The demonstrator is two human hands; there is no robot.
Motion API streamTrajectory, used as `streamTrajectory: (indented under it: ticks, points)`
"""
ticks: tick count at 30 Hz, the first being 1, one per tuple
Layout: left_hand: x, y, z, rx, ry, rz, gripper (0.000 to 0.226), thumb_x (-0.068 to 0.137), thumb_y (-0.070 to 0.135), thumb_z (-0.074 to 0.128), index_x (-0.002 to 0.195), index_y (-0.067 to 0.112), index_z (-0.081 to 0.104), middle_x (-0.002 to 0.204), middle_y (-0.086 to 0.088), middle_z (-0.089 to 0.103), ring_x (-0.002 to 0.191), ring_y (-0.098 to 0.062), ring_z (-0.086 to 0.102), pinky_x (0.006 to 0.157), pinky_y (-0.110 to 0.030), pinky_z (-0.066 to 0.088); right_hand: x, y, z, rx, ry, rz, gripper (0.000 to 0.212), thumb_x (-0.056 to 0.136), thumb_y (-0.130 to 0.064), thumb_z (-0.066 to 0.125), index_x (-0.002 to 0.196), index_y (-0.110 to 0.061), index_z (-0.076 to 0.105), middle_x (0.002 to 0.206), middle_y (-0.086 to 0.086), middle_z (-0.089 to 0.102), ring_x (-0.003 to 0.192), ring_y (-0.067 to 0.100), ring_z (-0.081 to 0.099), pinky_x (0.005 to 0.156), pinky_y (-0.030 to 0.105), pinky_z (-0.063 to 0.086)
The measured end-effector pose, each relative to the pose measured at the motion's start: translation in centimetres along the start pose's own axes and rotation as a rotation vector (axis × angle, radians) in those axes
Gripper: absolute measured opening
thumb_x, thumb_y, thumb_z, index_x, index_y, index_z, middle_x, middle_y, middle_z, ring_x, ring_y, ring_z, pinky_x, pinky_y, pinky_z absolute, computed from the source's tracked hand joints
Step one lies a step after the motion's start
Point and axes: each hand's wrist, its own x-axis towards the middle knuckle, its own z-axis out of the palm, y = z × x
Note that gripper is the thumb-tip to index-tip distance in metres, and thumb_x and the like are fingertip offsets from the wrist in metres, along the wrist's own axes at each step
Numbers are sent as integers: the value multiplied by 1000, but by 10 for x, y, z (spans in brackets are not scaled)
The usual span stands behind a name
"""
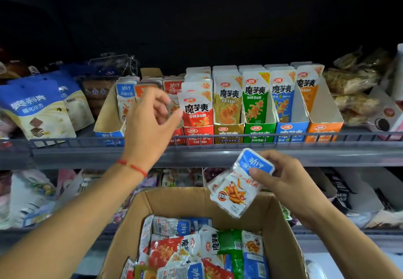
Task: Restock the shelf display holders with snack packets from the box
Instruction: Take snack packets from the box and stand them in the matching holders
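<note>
My right hand [283, 178] grips a small stack of blue-topped white snack packets [239, 185] above the open cardboard box [281, 233]. Mixed red, green and blue packets [196, 248] fill the box. My left hand [148, 121] is raised in front of the shelf, fingers loosely curled, holding nothing. It hovers before the blue display holder [109, 126] and the orange and red holders beside it. Red [197, 135], yellow [227, 132], green [259, 130], blue [291, 130] and orange [322, 128] holders stand in a row to the right, each holding upright packets.
A grey shelf rail [218, 148] runs across in front of the holders. Blue and cream bags [37, 108] stand at the left, clear-wrapped snacks [353, 87] at the right. A lower shelf [32, 196] holds more bags behind the box.
</note>
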Motion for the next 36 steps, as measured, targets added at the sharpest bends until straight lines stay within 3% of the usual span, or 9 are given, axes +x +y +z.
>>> streamTrajectory:
  ticks: [2, 4, 6, 9, 15, 22, 26, 30, 36]
  points:
    - [-45, 4, 1, -108, -337, -79, 38, 84, 45, 74, 113, 26, 59, 99, 10, 65, 86, -1, 63, 76, -21, 56, -1, -6, 7, 66, -42, 0, 14, 94, -15, 69, 107, -11, 66, 96, 3, 79, 91, 17, 77, 86, 40, 61]
    - [-78, 5, 8, -218, -793, -253, 69, 74, 68, 72, 131, 33, 54, 119, 16, 68, 102, 5, 65, 89, -25, 58, -1, -10, 18, 111, -65, -14, 16, 94, -13, 69, 109, -10, 67, 96, 4, 79, 90, 19, 77, 81, 34, 62]
    - [-91, -3, 16, -310, -952, -338, 63, 76, 58, 79, 128, 32, 57, 118, 14, 72, 103, 2, 69, 93, -32, 59, -2, -12, 29, 126, -43, -26, 17, 92, -11, 71, 109, -11, 67, 96, 5, 79, 88, 19, 77, 75, 28, 62]
    - [-84, -18, 14, -228, -848, -309, 29, 88, 26, 78, 113, 29, 64, 104, 10, 75, 92, 1, 72, 85, -34, 62, 1, -14, 42, 135, -36, -47, 28, 89, -6, 73, 115, -12, 66, 101, 6, 78, 92, 21, 76, 79, 33, 63]
    - [-75, -50, -13, -234, -793, -256, 28, 92, 18, 74, 117, 27, 66, 105, 11, 75, 97, 3, 69, 88, -32, 59, 20, -45, 68, -130, -153, -105, 32, 86, -12, 79, 115, -20, 66, 101, -8, 78, 92, 9, 76, 83, 29, 62]
    - [-59, -74, -47, -347, -227, -409, 31, 82, 13, 81, 106, 30, 72, 95, 12, 78, 86, 0, 73, 76, -28, 62, 59, -124, 125, -531, -56, -398, 29, 87, -27, 80, 113, -31, 67, 101, -18, 71, 94, -5, 67, 83, 18, 56]
    - [-41, -92, -72, -502, 20, -530, 34, 81, 13, 83, 99, 35, 65, 90, 17, 77, 82, 2, 72, 70, -19, 58, 94, -172, 158, -544, -56, -493, 23, 89, -24, 79, 108, -27, 67, 100, -10, 73, 91, 4, 69, 82, 34, 60]
    - [-28, -116, -93, -539, 252, -685, 36, 82, 23, 83, 111, 31, 63, 100, 7, 75, 86, -3, 71, 82, -39, 62, 145, -214, 181, -569, 11, -532, 30, 87, -25, 81, 114, -26, 67, 104, -7, 72, 97, 9, 69, 82, 31, 58]
    - [-21, -128, -107, -593, 261, -787, 31, 89, 12, 73, 110, 31, 61, 101, 8, 74, 93, -13, 72, 89, -47, 60, 219, -241, 217, -751, -36, -391, 43, 92, -23, 75, 133, -28, 60, 123, -1, 65, 98, 14, 64, 64, 21, 46]
